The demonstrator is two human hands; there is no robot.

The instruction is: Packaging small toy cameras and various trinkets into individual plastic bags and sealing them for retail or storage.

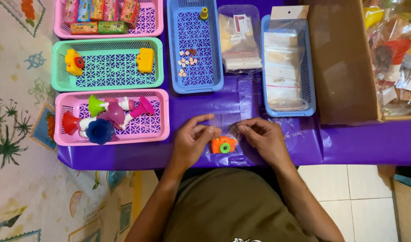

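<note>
While both hands work at the edge of the counter (357, 143), which carries a purple cover, a small orange toy camera (223, 144) lies between them, seemingly inside a clear plastic bag (225, 130). The left hand (192, 141) has its grip closed on the left top edge of the bag, thumb against forefinger. The right hand (263, 139) pinches the right top edge in the same way, so the bag mouth is stretched between them.

In my judgement, the first risk is the thin film: if the two hands pull apart too strongly, the bag can tear or slip out of one pinch. Second, the toy sits close to the near edge of the counter, so a small push could send it over the edge toward the person's lap. Also, the film is nearly invisible on the shiny cover, so I cannot tell if the mouth is open or sealed. The pink basket (111, 117) with toy trumpets stands just beside the left hand, and a wide elbow move could knock it.
</note>
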